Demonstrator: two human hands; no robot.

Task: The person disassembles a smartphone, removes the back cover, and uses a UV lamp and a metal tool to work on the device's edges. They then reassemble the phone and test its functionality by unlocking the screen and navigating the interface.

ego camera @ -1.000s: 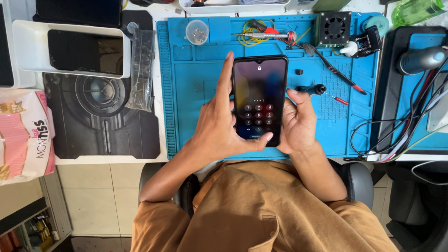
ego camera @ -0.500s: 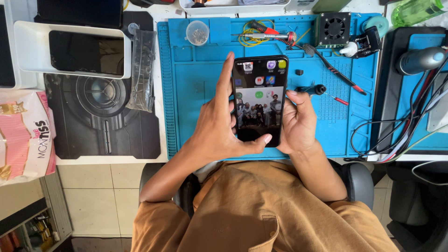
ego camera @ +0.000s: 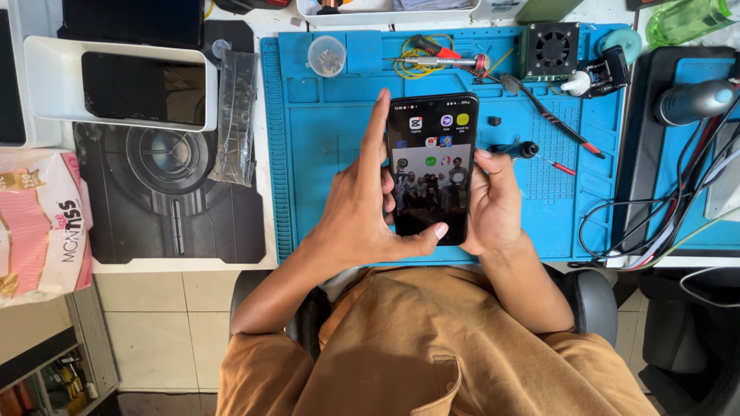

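A black smartphone [ego camera: 432, 154] with a lit home screen of app icons and a photo is held upright over the blue work mat [ego camera: 331, 154]. My left hand [ego camera: 358, 208] grips its left edge, index finger along the side and thumb resting on the lower screen. My right hand [ego camera: 493, 204] cradles the phone's right edge and bottom corner from behind.
A black precision screwdriver [ego camera: 512, 149] lies just right of the phone. At the mat's top are a small round screw cup [ego camera: 326, 56], tweezers with yellow wire [ego camera: 435, 60] and a small fan [ego camera: 549, 48]. A white tray [ego camera: 54, 77] holding a dark tablet stands left. Cables [ego camera: 655, 216] trail right.
The phone's screen changed from a number keypad to a home screen with icons and a photo. Both hands have kept their hold in the same place.
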